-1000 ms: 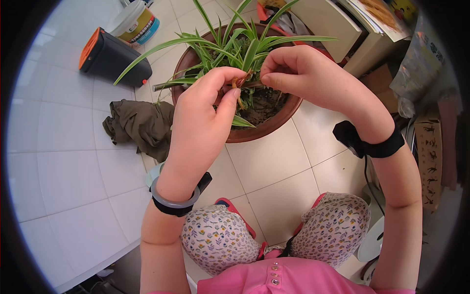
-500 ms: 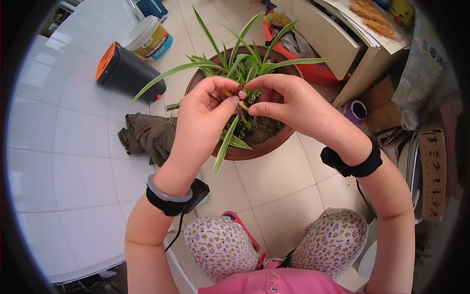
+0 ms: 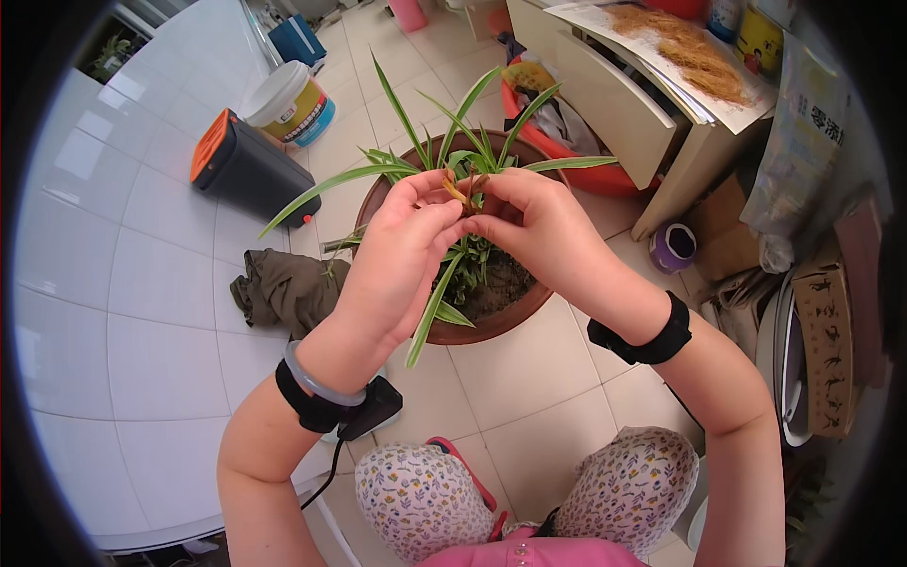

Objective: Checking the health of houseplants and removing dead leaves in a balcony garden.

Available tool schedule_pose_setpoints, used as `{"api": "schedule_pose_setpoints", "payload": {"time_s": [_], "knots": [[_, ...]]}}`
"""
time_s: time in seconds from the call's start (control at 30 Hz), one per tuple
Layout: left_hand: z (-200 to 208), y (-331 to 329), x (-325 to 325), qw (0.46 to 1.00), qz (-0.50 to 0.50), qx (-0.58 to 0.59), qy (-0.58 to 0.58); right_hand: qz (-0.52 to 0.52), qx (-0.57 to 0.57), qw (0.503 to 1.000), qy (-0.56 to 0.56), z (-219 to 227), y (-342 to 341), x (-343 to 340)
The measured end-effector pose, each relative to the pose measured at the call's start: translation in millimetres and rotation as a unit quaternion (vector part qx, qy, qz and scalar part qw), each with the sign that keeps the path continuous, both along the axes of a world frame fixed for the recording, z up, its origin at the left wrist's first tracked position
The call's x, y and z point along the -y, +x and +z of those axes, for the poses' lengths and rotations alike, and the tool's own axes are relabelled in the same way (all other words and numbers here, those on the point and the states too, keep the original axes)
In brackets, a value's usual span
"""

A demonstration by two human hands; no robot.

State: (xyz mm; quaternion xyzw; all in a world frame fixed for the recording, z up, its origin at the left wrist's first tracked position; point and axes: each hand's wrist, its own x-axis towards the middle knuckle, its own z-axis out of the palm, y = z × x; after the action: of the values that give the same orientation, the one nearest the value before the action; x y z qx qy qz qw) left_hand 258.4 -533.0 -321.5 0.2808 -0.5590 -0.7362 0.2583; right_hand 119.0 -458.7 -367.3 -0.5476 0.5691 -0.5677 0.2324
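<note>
Above the potted spider plant, both my hands meet at the fingertips. My left hand pinches withered, yellow-brown leaf pieces between thumb and fingers. From the other side my right hand closes its thumb and fingertips on the same dry pieces; their lower ends are hidden by the fingers. Long green leaves with pale edges spread out behind and beside my hands, and one striped leaf hangs over the near rim. The round brown pot shows dark soil below my right hand.
To the left stand a dark bin with an orange rim and a white-topped bucket; an olive cloth lies nearer. Right of the pot are a red basin, an open drawer, a purple container and a cardboard box.
My hands have come closer together, and my right fingertips now touch the left ones around the dry leaf pieces. The whole scene has shifted slightly downward in view.
</note>
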Motion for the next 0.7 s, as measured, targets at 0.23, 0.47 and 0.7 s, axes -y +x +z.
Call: {"api": "schedule_pose_setpoints", "payload": {"time_s": [0.23, 0.47, 0.7], "knots": [[1, 1, 6, 0.989, -0.019, -0.081, 0.126, -0.029, -0.145, 0.988, -0.04, 6, 6, 5], [10, -5, 1, 0.98, -0.067, -0.117, 0.148, -0.052, -0.124, 0.99, -0.045, 9, 8, 10], [18, -1, 1, 0.986, -0.057, -0.043, 0.149, -0.027, -0.083, 0.993, -0.076, 6, -28, -8]]}}
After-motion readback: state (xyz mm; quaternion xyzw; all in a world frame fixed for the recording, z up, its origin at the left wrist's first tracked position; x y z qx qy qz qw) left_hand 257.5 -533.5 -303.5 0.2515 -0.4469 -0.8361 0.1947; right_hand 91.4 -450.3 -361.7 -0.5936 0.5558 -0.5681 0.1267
